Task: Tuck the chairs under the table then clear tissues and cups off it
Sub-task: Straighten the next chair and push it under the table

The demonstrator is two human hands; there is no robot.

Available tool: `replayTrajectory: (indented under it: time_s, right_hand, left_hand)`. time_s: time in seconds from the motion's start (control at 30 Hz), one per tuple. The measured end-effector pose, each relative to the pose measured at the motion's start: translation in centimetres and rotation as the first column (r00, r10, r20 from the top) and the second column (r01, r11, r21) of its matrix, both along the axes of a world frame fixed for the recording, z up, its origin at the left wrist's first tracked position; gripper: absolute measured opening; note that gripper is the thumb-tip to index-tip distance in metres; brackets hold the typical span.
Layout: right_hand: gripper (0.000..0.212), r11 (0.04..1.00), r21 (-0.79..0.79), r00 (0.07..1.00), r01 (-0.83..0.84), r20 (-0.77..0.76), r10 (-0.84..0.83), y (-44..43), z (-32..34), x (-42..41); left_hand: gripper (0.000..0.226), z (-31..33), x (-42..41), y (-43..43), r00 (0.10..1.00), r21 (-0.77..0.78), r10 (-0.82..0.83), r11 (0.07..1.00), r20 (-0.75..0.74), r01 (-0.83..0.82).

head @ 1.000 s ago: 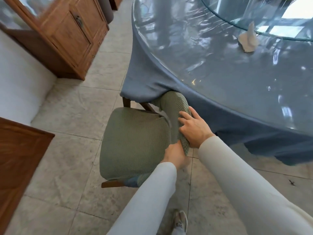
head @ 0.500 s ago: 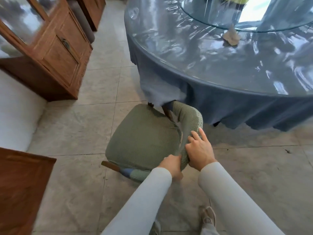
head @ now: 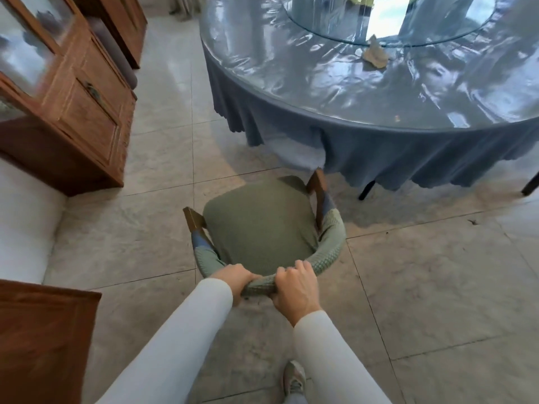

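Pulled back and turned, the green-cushioned wooden chair (head: 259, 225) stands clear of the edge of the round blue-clothed table (head: 291, 91), untucked; left hand (head: 233, 277) and right hand (head: 294, 287) clasp its backrest. A crumpled tissue (head: 374, 55) remains on the table.

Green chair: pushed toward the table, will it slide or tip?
The chair likely slides readily; the tiled floor looks smooth. Its knit cover may bunch where the left hand and right hand grip it.

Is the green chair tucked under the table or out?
Out. The chair sits wholly outside the table; left hand and right hand grip its backrest.
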State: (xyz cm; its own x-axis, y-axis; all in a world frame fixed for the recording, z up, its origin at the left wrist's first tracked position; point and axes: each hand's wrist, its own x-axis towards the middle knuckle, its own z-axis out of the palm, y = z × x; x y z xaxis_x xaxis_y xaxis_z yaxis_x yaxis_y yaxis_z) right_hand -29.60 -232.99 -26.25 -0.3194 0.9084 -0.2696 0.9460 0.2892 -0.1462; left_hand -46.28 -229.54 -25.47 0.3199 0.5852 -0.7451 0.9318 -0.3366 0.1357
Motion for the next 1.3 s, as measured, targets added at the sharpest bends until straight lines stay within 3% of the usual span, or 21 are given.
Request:
replayTrajectory:
  time_s: [0.33,0.43,0.7,0.93,1.1,1.3]
  right_hand:
    - [0.05,0.982,-0.036,0.973,0.185,-0.133,-0.188,-5.6,-1.2,-13.1]
    - [0.057,0.978,-0.044,0.976,0.205,-0.064,-0.207,-5.8,-2.1,-12.9]
    - [0.048,0.927,-0.08,0.931,0.366,0.031,-0.365,-4.0,-3.5,-13.1]
    - [0.037,0.877,-0.032,0.877,0.48,0.044,-0.478,0.9,-3.7,-16.4]
    - [0.02,0.813,-0.047,0.812,0.58,0.116,-0.572,3.1,-2.9,-18.2]
    - [0.021,0.748,-0.13,0.759,0.65,0.156,-0.632,3.9,-2.3,-18.9]
  left_hand:
    - [0.039,-0.5,-14.1,-1.6,0.993,0.203,-0.108,0.972,-0.051,0.117]
    - [0.033,-1.5,-16.7,-0.6,0.994,0.259,-0.109,0.959,-0.03,0.113]
    - [0.032,-3.7,-19.1,2.6,0.973,0.353,-0.23,0.909,-0.024,0.223]
    - [0.025,-4.9,-21.1,8.6,0.969,0.462,-0.248,0.861,0.012,0.215]
    - [0.019,-5.0,-21.3,10.4,0.967,0.357,-0.176,0.929,0.185,0.101]
    - [0.024,-5.9,-20.7,11.8,0.959,0.346,-0.212,0.928,0.19,0.137]
